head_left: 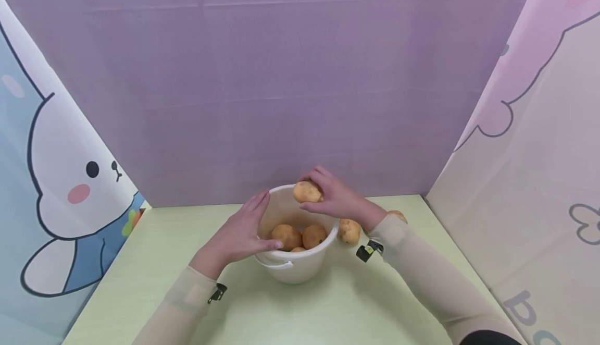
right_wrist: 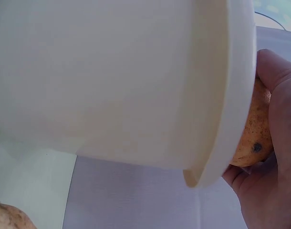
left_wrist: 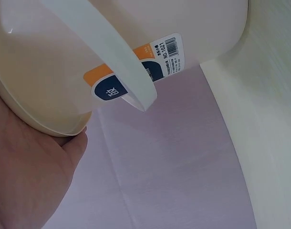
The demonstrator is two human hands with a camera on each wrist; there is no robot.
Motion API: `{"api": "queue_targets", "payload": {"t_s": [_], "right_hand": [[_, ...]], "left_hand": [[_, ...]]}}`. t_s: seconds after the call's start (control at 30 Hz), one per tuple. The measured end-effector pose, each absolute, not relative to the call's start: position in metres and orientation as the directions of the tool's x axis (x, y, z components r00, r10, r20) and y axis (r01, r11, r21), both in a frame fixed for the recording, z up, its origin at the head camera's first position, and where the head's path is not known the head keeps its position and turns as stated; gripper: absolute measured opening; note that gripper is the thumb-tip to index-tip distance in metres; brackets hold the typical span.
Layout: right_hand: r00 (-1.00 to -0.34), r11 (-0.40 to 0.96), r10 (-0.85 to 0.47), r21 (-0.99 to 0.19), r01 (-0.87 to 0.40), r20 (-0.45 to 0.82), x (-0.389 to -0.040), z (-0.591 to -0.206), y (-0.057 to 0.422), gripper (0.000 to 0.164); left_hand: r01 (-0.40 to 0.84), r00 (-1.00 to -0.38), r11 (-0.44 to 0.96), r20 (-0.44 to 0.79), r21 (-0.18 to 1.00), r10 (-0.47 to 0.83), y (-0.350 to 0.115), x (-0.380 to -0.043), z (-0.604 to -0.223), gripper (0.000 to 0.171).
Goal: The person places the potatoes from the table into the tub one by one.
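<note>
Right hand (head_left: 330, 195) pinches potato (head_left: 307, 192) at mouth of bucket (head_left: 300, 268); left hand (head_left: 239, 234) straight-fingered against it; label (left_wrist: 168, 53) only in left wrist view.

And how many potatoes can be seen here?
6 visible: one potato in the right hand, three in the white bucket, two right of it on the table. More may be hidden.

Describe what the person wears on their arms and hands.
The left hand and right hand are bare, without gloves. Cream long sleeves cover both forearms, looking sheer near the cuffs. A small black device sits at each wrist; the right one bears a yellow-green mark. A black patch edges the right sleeve, bottom of the head view.
</note>
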State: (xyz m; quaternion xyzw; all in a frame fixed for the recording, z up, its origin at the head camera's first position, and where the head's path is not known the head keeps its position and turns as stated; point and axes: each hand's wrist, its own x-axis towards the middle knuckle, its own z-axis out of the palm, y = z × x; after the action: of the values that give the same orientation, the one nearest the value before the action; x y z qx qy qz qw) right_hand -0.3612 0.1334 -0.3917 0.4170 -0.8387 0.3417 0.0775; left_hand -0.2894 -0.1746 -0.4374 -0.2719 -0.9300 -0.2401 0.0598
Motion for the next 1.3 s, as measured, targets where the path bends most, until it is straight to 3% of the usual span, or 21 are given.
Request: {"api": "queue_targets", "payload": {"t_s": [1.3], "right_hand": [[-0.587,0.399,-0.706,-0.461,-0.792,0.396,-0.374,-0.398,0.111,0.057]], "left_hand": [[0.545,-0.838,0.718,0.254,0.433,0.483,-0.174,-0.289,-0.438,0.132]]}}
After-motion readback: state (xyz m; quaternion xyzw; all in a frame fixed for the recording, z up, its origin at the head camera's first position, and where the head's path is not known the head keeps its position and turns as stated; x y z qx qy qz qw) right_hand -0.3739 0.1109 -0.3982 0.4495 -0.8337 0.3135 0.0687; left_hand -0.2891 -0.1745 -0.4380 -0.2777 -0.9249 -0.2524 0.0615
